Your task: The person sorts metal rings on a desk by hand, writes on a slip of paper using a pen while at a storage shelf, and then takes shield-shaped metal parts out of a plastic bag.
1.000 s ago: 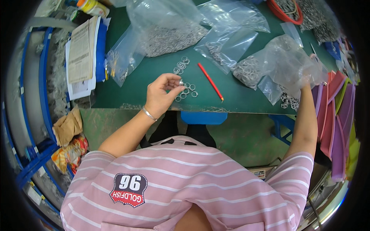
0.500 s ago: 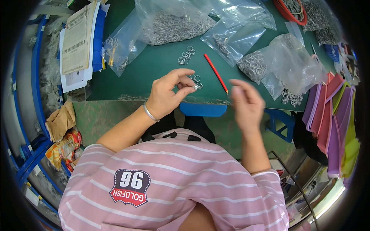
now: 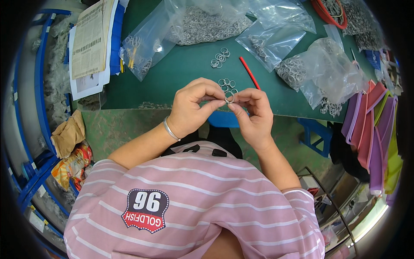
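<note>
Near the front edge of the green table, my left hand (image 3: 196, 102) and my right hand (image 3: 253, 113) meet with fingertips pinched. Between them they hold a silver metal ring (image 3: 229, 96), gripped from both sides. Whether a smaller part is joined to the ring is hidden by my fingers. Just past the fingertips lie a few loose rings (image 3: 227, 83) on the tabletop. Farther back sits another small group of rings (image 3: 220, 58). A red pencil (image 3: 249, 72) lies just beyond my right hand, its near end covered by that hand.
Clear plastic bags of metal rings (image 3: 207, 26) cover the table's back, with another bag (image 3: 293, 71) at right. Papers (image 3: 92, 41) lean against a blue holder at left. A blue stool (image 3: 317, 136) stands below. Purple and pink straps (image 3: 366, 129) hang at the right.
My right hand has swung left to join my left hand at the ring. The view has shifted slightly, so things on the table appear farther right.
</note>
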Demonstrator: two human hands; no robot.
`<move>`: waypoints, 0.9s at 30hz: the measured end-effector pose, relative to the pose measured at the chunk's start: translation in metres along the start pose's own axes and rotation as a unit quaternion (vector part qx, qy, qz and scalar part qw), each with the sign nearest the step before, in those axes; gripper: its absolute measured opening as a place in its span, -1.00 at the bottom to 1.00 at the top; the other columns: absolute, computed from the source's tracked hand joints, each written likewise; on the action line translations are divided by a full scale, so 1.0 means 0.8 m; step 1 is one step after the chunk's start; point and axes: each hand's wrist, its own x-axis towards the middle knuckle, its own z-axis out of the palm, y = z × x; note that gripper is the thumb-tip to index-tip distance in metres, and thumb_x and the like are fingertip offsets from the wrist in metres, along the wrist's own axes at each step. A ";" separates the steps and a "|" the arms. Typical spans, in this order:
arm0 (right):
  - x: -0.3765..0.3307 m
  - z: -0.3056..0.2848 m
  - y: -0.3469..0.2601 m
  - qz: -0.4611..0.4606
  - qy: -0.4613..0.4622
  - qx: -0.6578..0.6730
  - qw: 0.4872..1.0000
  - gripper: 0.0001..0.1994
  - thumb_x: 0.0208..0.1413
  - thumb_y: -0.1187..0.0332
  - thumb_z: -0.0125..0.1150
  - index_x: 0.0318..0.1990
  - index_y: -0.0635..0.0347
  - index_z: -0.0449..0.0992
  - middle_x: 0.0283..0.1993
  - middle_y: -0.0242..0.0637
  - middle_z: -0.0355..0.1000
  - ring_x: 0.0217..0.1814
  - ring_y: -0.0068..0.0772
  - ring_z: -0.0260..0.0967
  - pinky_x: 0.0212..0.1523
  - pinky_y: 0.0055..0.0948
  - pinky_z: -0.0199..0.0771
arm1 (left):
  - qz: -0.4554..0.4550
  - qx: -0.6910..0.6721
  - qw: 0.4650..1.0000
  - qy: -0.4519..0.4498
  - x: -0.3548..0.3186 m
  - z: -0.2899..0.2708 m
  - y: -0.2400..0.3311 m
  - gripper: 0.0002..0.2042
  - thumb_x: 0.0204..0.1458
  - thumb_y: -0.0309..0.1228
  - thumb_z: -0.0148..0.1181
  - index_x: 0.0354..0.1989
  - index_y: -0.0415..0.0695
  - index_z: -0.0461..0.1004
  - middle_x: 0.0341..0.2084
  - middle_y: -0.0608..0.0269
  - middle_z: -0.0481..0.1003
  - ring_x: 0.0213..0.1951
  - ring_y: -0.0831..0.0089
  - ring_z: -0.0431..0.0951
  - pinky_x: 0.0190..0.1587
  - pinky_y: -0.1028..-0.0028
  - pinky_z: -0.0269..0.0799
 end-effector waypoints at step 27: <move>0.019 -0.011 0.105 -0.015 0.055 -0.319 0.946 -0.91 -0.08 0.58 0.15 -0.36 0.29 0.50 -0.45 -0.15 0.36 -0.38 -0.17 0.36 -0.34 -0.34 0.37 | 0.039 0.297 0.952 0.067 0.038 -0.036 -0.099 -0.87 -0.18 -0.62 0.20 -0.40 -0.21 0.47 -0.44 0.20 0.43 -0.45 0.40 0.48 -0.42 0.51 0.41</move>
